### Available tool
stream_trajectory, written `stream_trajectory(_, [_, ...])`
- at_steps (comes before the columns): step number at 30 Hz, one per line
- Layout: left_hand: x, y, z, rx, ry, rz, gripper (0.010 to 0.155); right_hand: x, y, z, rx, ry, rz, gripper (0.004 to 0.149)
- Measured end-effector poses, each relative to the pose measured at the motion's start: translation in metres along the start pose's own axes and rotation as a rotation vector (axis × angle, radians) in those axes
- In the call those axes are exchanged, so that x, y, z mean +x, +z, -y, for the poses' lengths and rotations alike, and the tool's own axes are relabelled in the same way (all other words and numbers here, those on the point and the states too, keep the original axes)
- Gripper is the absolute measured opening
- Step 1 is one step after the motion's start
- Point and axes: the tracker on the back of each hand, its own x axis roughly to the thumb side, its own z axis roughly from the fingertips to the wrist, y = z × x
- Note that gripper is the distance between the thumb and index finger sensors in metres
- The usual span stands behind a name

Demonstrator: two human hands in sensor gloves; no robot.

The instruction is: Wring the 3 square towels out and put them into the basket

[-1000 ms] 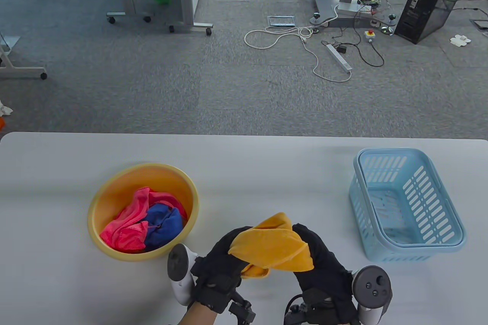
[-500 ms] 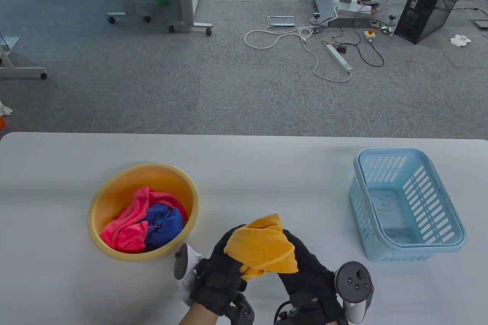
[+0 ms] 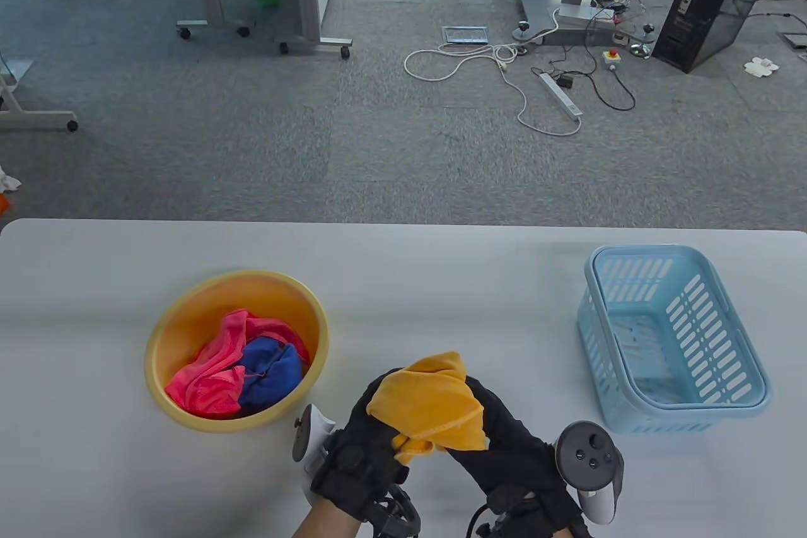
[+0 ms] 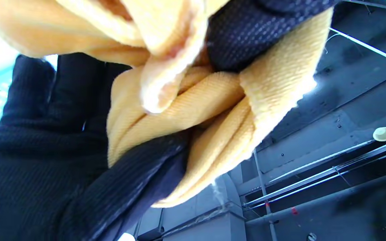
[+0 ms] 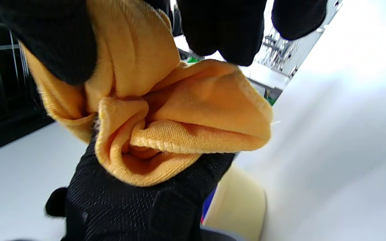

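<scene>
Between your hands (image 3: 429,437) and the basket (image 3: 744,383) you have bare surface (image 3: 504,298); the tub (image 3: 315,311) stands just left of them.

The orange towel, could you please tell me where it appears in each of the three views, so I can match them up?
Table view: the orange towel sits bottom centre, gripped between both hands.
Left wrist view: it fills the upper centre, twisted among black gloved fingers.
Right wrist view: it is bunched at centre, below the fingers.
Shared landmark: the yellow basin, seen again at the right wrist view's bottom; not visible in the left wrist view.

Orange towel (image 3: 432,399) — bunched, twisted — pink (image 3: 211,368), blue (image 3: 271,374) in basin (image 3: 189,421)
</scene>
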Motion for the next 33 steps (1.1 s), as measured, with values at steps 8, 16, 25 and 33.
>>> stream_trajectory(8, [0.018,0.003,-0.009,0.064,-0.210,0.007,0.051,0.039,0.016,0.006,-0.076,0.098,0.184,0.127])
stream_trajectory(16, [0.025,0.001,0.011,-0.047,-0.601,0.041,0.052,0.038,0.017,0.004,-0.162,0.133,0.202,0.111])
stream_trajectory(25, [0.022,-0.001,0.014,-0.118,-0.440,0.113,0.054,0.007,0.000,-0.011,0.006,0.062,0.061,0.130])
stream_trajectory(33, [0.018,-0.001,0.025,-0.164,-0.259,0.169,0.068,-0.002,-0.006,-0.036,0.145,-0.104,0.032,0.136])
